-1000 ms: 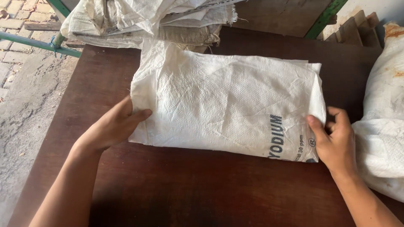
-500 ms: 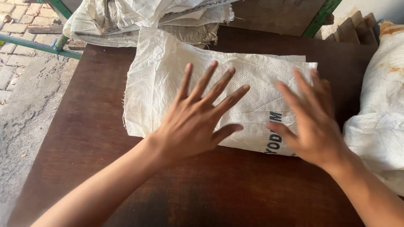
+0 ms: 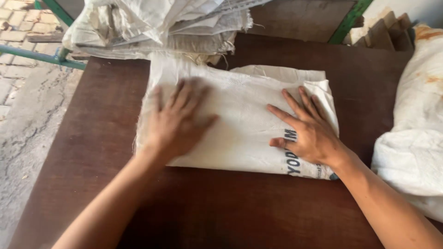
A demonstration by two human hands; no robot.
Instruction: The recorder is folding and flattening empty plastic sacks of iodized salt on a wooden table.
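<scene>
both hands lower since before — left hand (image 3: 177, 122), right hand (image 3: 307, 129) — fingers spread flat on folded white sack (image 3: 240, 124)

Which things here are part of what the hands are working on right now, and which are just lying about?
In hand:
- folded white woven sack, flat on the brown table
- left hand, palm down on the sack's left half
- right hand, fingers spread on its right half

Lying about:
- pile of worn sacks at the table's far edge
- stuffed white sack at right
- green metal frame
</scene>
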